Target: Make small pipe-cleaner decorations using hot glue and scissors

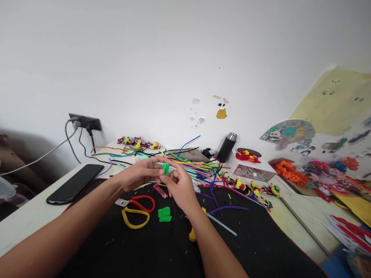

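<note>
Between the fingertips of both hands is a small bundle of green pipe cleaner [165, 168], raised above the black mat [130, 251]. My left hand [142, 173] pinches it from the left, and my right hand [180, 183] grips it from the right and below. More short green pipe cleaner pieces [165, 214] lie side by side on the mat under the hands. Left of them rest scissors [137, 211] with one red and one yellow handle loop. A pink lighter-like object [160, 190] sits just below my hands. My right forearm partly hides a yellow item [192, 234].
Loose coloured pipe cleaners [203, 170] are heaped behind the hands. A black phone [75, 184] lies at left. A dark bottle [227, 147] and a white box [252, 168] stand near the wall. Small figures [255, 191] and orange pieces [291, 174] are at right.
</note>
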### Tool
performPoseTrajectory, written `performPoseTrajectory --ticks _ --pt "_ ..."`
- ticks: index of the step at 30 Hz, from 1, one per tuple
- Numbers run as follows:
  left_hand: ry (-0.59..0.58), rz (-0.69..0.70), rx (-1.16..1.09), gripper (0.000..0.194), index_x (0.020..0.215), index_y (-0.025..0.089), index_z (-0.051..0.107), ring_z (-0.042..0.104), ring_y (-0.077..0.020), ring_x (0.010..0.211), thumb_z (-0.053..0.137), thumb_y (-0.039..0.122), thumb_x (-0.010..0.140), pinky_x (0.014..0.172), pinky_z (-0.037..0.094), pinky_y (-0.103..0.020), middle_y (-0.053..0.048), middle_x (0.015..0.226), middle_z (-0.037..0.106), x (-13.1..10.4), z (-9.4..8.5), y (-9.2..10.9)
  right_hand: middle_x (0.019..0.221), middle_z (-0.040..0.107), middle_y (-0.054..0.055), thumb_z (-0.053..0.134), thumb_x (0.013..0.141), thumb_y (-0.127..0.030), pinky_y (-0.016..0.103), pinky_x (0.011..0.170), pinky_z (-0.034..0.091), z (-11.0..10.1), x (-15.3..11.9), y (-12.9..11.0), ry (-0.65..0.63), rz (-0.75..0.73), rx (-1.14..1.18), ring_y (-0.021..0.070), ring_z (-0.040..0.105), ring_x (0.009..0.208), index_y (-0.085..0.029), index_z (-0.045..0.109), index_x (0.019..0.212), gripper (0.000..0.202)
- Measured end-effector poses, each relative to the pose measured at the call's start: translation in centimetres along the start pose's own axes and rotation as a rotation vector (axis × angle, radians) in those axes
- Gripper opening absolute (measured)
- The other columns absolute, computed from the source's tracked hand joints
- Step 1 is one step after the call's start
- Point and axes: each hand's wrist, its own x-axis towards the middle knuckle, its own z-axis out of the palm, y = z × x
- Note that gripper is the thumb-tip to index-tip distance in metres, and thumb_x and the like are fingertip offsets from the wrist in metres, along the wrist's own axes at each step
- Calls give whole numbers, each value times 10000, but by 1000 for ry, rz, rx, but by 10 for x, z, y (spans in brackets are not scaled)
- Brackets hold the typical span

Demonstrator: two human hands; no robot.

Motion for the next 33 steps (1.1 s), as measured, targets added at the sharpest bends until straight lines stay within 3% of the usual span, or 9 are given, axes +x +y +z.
performPoseTrajectory --ticks 6,13,20,33 --pt "63 15 5 392 1113 192 692 693 -167 777 880 208 769 729 525 -274 -46 917 737 1 -2 2 593 459 -96 728 919 -442 230 448 326 0 0 1 0 0 9 109 421 448 -252 623 1403 530" --pt "131 55 76 297 1004 181 718 670 -166 731 881 287 778 708 512 -281 -21 810 715 2 -6 6 552 512 -97 655 932 -498 220 391 316 -3 4 -1 102 63 109 95 426 370 -168 644 1262 466" --pt "141 75 79 255 935 177 749 662 -155 732 885 338 792 723 499 -277 -12 826 691 2 -5 4 510 487 -104 694 895 -538 204 372 283 -8 10 7 185 102 231 82 408 349 -170 670 1102 424" --pt "133 46 119 329 924 171 748 649 -173 745 894 424 774 724 502 -288 -41 829 698 4 0 -1 522 519 -97 717 864 -558 201 354 277 -6 9 7 119 138 229 79 421 334 -181 660 1035 418"
